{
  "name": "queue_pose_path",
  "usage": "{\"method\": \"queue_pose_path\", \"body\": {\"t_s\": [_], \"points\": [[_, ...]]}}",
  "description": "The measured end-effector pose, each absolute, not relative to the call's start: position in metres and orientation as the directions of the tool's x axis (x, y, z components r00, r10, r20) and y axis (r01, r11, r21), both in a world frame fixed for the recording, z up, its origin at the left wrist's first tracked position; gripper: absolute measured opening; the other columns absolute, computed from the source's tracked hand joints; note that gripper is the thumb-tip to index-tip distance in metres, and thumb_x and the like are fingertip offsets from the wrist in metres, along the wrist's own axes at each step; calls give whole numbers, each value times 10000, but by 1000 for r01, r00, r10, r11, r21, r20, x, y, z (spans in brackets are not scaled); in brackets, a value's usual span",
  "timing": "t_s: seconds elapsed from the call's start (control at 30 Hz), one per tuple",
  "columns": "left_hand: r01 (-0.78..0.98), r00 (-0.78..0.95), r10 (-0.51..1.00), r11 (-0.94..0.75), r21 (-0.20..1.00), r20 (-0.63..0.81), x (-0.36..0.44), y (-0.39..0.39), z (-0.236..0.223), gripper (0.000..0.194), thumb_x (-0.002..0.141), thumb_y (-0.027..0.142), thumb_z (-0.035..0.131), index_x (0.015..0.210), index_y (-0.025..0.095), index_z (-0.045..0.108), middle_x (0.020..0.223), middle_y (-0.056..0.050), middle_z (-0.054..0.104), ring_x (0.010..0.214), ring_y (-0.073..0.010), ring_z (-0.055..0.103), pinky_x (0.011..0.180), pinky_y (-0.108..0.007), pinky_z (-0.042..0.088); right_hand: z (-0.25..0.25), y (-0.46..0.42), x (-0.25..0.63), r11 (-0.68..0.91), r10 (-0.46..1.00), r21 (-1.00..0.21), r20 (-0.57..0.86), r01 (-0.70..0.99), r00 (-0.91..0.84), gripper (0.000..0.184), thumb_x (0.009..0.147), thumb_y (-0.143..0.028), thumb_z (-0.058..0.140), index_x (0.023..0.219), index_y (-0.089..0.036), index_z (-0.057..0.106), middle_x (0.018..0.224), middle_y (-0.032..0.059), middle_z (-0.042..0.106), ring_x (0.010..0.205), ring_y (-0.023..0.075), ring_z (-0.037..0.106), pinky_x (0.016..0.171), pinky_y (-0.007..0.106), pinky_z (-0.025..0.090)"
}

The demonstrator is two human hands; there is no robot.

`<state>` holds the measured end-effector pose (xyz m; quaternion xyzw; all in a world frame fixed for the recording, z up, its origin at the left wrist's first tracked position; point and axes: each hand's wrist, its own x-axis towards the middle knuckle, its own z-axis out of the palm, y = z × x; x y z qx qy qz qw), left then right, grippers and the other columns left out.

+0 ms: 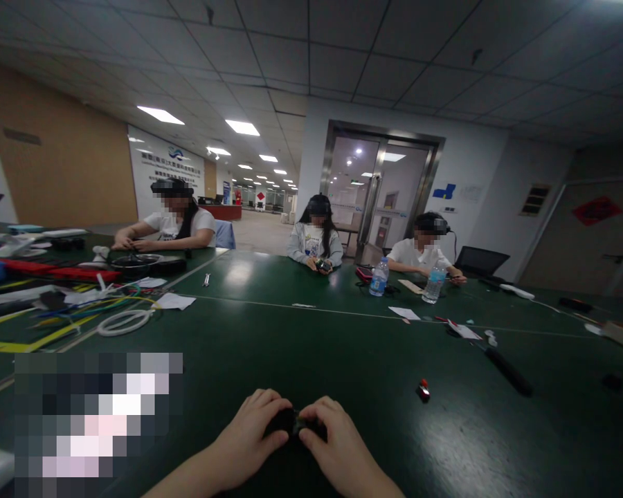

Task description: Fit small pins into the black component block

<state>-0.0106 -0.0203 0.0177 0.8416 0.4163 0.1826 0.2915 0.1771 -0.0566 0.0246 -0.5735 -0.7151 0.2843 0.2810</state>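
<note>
Low in the middle of the head view, my left hand (257, 427) curls its fingers and thumb around one end of a small black object (294, 423). At its other end, my right hand (328, 430) pinches it between thumb and fingers. Most of the object is covered by my fingers, and its kind cannot be made out. Both hands are just above or on the dark green table (228, 377). To their right on the tabletop lies a small red and silver item (423, 391).
A long black-handled tool (509, 370) lies at the right. Two water bottles (378, 278) stand across the table, near three seated people. On the left are a coiled white tube (124, 322), loose wires and paper; a small wrench (206, 279) lies farther back. A pixelated patch hides the lower left.
</note>
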Motion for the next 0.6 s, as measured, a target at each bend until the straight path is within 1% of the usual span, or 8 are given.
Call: {"method": "queue_pose_path", "body": {"t_s": [0.13, 0.33, 0.5, 0.6], "points": [[589, 591, 804, -479, 651, 57, -11, -21, 19, 332, 777, 256, 526, 1109, 255, 524, 1096, -28, 511, 1027, -194, 428, 911, -315, 335, 25, -55, 179, 183, 978, -743, 71, 643, -196, 178, 711, -225, 559, 865, -267, 637, 902, 3, 571, 872, 173, 520, 760, 278, 377], [610, 595, 803, -484, 627, 41, -10, -21, 19, 360, 768, 232, 519, 1126, 263, 512, 1104, -27, 512, 1033, -198, 422, 916, -322, 327, 24, -53, 182, 153, 980, -755, 35, 637, -195, 203, 695, -260, 593, 883, -288, 662, 902, 3, 570, 885, 176, 525, 775, 288, 377], [611, 590, 806, -481, 629, 42, -10, -21, 19, 360, 770, 248, 519, 1130, 263, 511, 1120, -29, 510, 1048, -211, 425, 921, -334, 325, 24, -51, 186, 147, 974, -784, 9, 603, -225, 189, 730, -279, 569, 886, -305, 672, 913, -3, 565, 862, 163, 539, 756, 279, 383], [601, 597, 801, -486, 634, 48, -10, -21, 20, 360, 777, 241, 511, 1136, 262, 509, 1127, -29, 509, 1049, -208, 430, 921, -330, 327, 23, -51, 187, 162, 971, -789, 20, 593, -238, 191, 757, -273, 541, 889, -315, 673, 912, -8, 568, 867, 161, 542, 750, 275, 385]]}}
